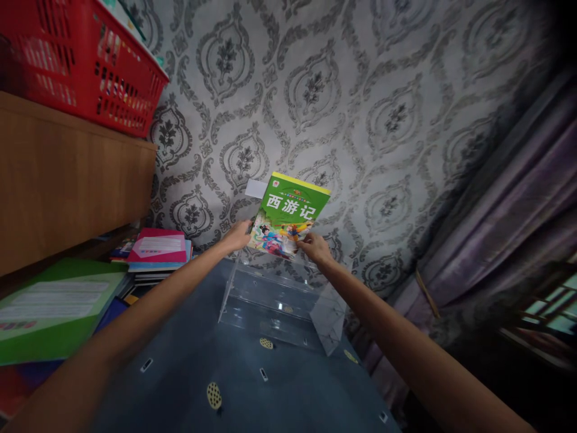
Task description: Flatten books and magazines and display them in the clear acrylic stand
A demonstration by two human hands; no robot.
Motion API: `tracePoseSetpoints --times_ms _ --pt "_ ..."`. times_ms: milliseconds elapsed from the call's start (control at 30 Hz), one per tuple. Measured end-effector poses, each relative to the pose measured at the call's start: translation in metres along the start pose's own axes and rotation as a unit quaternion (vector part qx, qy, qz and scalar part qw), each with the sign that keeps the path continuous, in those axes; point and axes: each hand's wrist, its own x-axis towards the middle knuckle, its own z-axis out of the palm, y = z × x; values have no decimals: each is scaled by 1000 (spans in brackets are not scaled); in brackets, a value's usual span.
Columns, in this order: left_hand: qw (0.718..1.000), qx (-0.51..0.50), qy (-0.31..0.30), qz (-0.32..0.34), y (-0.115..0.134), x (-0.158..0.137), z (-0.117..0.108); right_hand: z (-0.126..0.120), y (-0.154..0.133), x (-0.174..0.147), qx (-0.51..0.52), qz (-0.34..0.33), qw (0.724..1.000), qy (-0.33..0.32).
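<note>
A green picture book (288,210) with white Chinese characters and a yellow top edge is held upright between my two hands. My left hand (238,235) grips its lower left edge. At the lower right edge, my right hand (317,248) pinches the cover with thumb and fingers. Just below the book stands a clear acrylic rack (274,304) with stepped tiers, against the patterned wall. Whether the book's bottom edge touches the rack I cannot tell. A small white panel (256,189) shows behind the book's left side.
On the left, a pile of books with a pink cover on top (157,245) lies beside a larger green book (58,307). A red plastic basket (126,78) sits on a wooden cabinet (76,180). Dark blue patterned cloth (238,385) covers the table; a purple curtain (487,234) hangs at right.
</note>
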Motion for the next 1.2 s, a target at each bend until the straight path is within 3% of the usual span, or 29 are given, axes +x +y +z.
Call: tracePoseSetpoints --times_ms 500,733,900,1033,1067,1133,1200 --pt "999 -31 1 29 -3 -20 9 4 2 -19 39 -43 998 13" --pt "998 -54 -2 19 4 -17 3 1 4 -18 65 -53 996 8" --pt "997 -76 18 4 12 -45 -1 4 9 -33 116 -88 988 49" --pt "993 -120 18 8 53 -100 -10 18 14 -78 172 -152 967 106" --pt "982 -186 21 7 71 -118 -16 25 16 -94 186 -172 961 108" --pt "961 -271 60 3 110 -157 -36 45 18 -131 217 -213 947 99" --pt "950 -283 131 15 141 -197 -62 70 21 -171 287 -293 910 68"
